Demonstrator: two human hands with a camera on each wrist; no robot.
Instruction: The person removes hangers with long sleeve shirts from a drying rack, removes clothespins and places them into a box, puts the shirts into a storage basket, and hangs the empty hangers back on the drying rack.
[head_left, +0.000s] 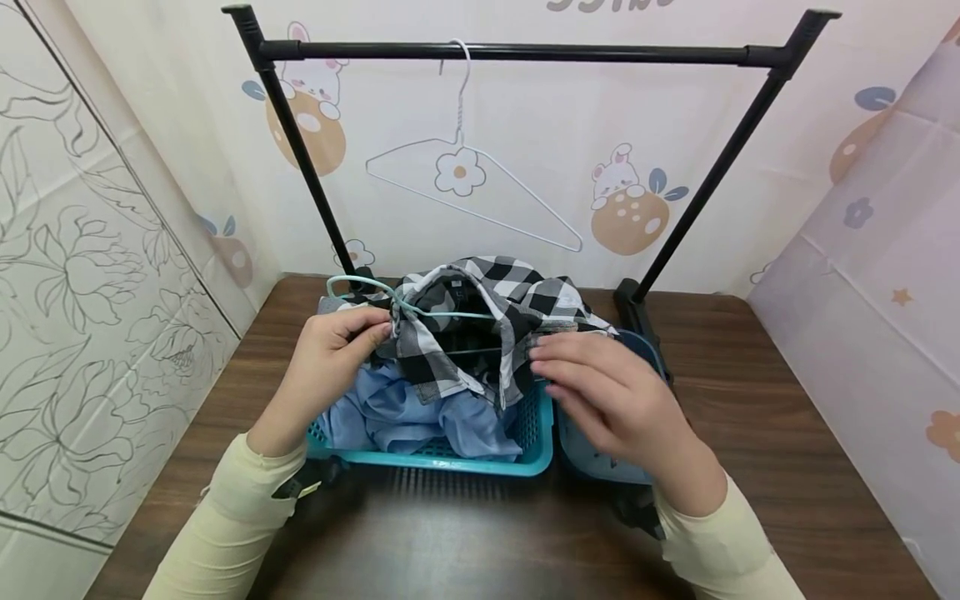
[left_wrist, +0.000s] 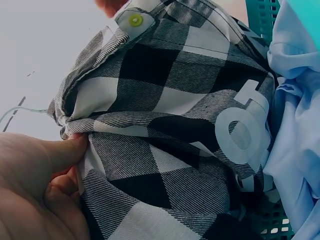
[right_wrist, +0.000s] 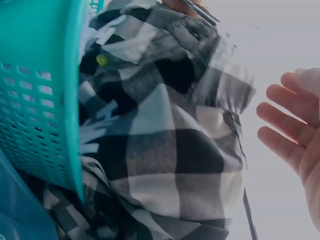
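Left hand pinches a black-and-white checked shirt with illegible white lettering; right hand, fingers extended beside it, empty.

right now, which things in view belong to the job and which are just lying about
Likely in the job:
checkered shirt, pinched by the left fingers
mint hanger, partly inside the shirt
perhaps the black rack

Apparently just lying about:
blue garment, in the teal basket
blue container
white hanger, hung on the rack
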